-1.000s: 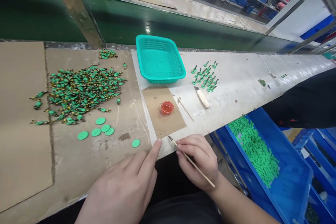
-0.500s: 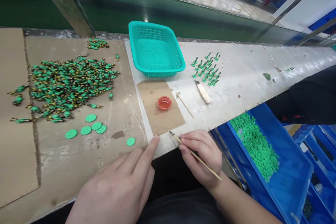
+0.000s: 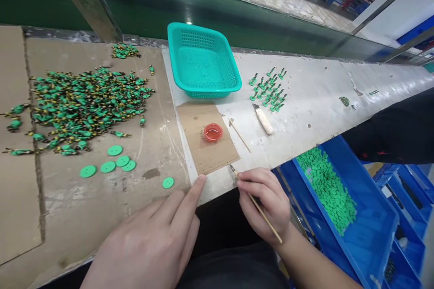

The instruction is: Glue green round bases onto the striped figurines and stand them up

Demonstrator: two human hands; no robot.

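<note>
A thin wooden paintbrush (image 3: 257,206) is pinched in my right hand (image 3: 266,203), its dark-ferruled tip by the near right edge of a cardboard piece (image 3: 196,156). On that cardboard stands a small red cup (image 3: 213,132) with reddish liquid inside. My left hand (image 3: 149,239) lies palm down with its index finger stretched out, the fingertip at the cardboard's near corner, and holds nothing. Just left of that finger is a green disc (image 3: 167,183). More green discs (image 3: 108,167) lie further left, below a heap of green, black and yellow figurines (image 3: 91,101).
A teal plastic basket (image 3: 204,61) stands behind the cardboard. To its right are several figurines upright on green bases (image 3: 269,90), a wrapped-handle knife (image 3: 262,119) and a thin stick (image 3: 240,135). A blue bin (image 3: 373,221) of green discs sits lower right, near a person's dark sleeve (image 3: 396,131).
My right hand has shifted slightly to the right, carrying the paintbrush, whose tip now sits further right along the cardboard's near edge. My left hand stays in place.
</note>
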